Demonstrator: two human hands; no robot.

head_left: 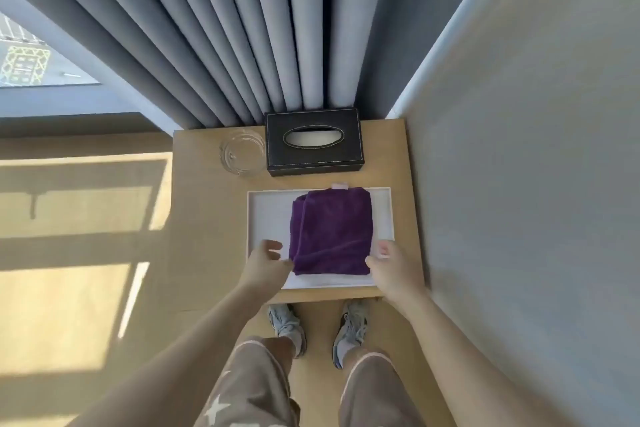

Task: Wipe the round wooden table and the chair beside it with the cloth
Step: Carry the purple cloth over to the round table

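A folded purple cloth (330, 230) lies on a white tray (268, 215) on a small rectangular wooden stand (204, 218). My left hand (266, 262) is at the cloth's near left corner, fingers apart, thumb tip touching or nearly touching the edge. My right hand (391, 265) is at the cloth's near right corner, fingers apart, close to the edge. Neither hand has a grip on the cloth. No round wooden table or chair is in view.
A black tissue box (313, 142) stands at the back of the stand, a clear glass dish (240, 152) to its left. Grey curtains (242, 28) hang behind. A grey wall (519, 184) is on the right. Wooden floor with sunlight patches lies left.
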